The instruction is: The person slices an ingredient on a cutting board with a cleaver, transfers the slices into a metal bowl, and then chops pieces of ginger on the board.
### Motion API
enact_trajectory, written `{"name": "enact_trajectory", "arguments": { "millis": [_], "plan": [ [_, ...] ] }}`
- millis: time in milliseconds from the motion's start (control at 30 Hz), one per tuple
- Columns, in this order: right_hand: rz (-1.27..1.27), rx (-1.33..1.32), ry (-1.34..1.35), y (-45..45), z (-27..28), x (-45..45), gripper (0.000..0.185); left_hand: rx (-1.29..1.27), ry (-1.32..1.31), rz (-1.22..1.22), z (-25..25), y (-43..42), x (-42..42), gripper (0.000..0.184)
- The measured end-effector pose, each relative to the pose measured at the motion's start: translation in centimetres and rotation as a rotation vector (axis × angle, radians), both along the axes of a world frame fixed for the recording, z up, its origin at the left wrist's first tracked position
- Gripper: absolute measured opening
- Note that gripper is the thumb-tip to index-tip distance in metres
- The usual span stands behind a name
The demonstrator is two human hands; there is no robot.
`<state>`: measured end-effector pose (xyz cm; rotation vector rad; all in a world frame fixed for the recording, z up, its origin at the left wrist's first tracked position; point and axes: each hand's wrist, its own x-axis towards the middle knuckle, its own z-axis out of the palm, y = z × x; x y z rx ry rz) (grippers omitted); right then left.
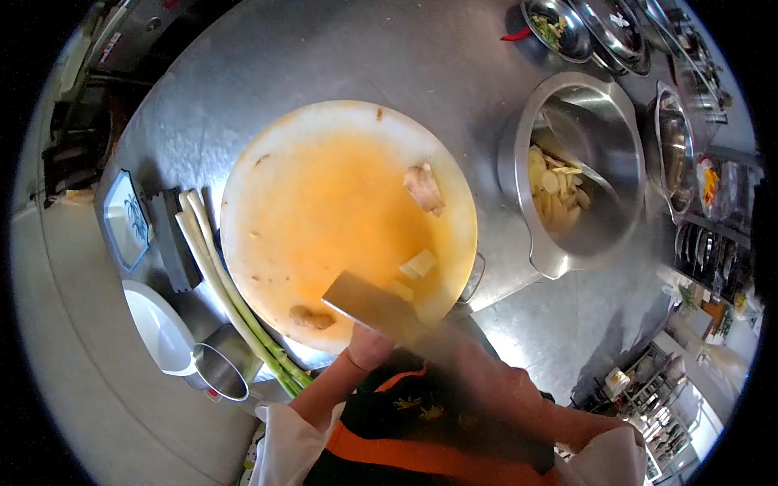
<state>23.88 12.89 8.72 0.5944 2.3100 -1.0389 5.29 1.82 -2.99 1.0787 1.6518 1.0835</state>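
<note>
A cleaver (pixel 374 308) is over the near edge of the round, orange-stained cutting board (pixel 324 186). My right hand (pixel 466 356), blurred by motion, is at the handle end of the cleaver. Just below the blade is my left hand (pixel 370 344), its fingers partly hidden by the blade. Pale cut pieces (pixel 418 264) lie on the board beyond the cleaver. One brown, knobbly piece of ginger (pixel 311 317) rests at the board's near left edge, and a larger peeled-looking piece (pixel 424 189) is at its right side.
Right of the board, a steel bowl (pixel 600 170) holds pale slices (pixel 553 185). Long leeks (pixel 235 300) lie along the board's left side, near a white bowl (pixel 158 328), a steel cup (pixel 220 373) and a patterned dish (pixel 126 220). Small steel bowls (pixel 571 36) stand at the upper right.
</note>
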Motion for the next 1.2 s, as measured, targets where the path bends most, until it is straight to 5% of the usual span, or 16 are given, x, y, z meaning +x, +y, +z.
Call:
{"name": "enact_trajectory", "arguments": {
  "millis": [633, 700, 800, 1033, 1100, 1133, 1200],
  "plan": [
    [0.053, 0.176, 0.011, 0.7, 2.0, -2.3, 0.051, 0.122, 0.044, -0.043, 0.2, 0.2, -0.8, 0.022],
    [-0.082, -0.035, 0.041, 0.5, -0.7, -2.9, 0.050, 0.278, 0.294, -0.052, -0.5, -0.1, -0.8, 0.023],
    [-0.052, 0.061, 0.093, 0.6, -3.3, -3.6, 0.050, 0.383, 0.515, -0.043, -1.0, 0.1, -0.6, 0.023],
    [-0.060, 0.171, 0.197, -0.2, -4.9, -4.3, 0.051, 0.390, 0.608, -0.105, -0.2, -0.2, -0.8, 0.021],
    [-0.245, -0.005, 0.191, 0.3, -3.4, -4.2, 0.050, 0.352, 0.658, -0.142, -0.4, -0.5, -1.0, 0.021],
    [-0.243, -0.010, 0.191, 0.4, -2.4, -3.9, 0.050, 0.346, 0.658, -0.141, -0.6, -0.7, -0.8, 0.021],
    [0.014, 0.137, 0.185, 0.1, -0.4, -3.0, 0.053, 0.035, 0.062, 0.002, -1.1, -1.2, -0.3, 0.023]
  ]
}}
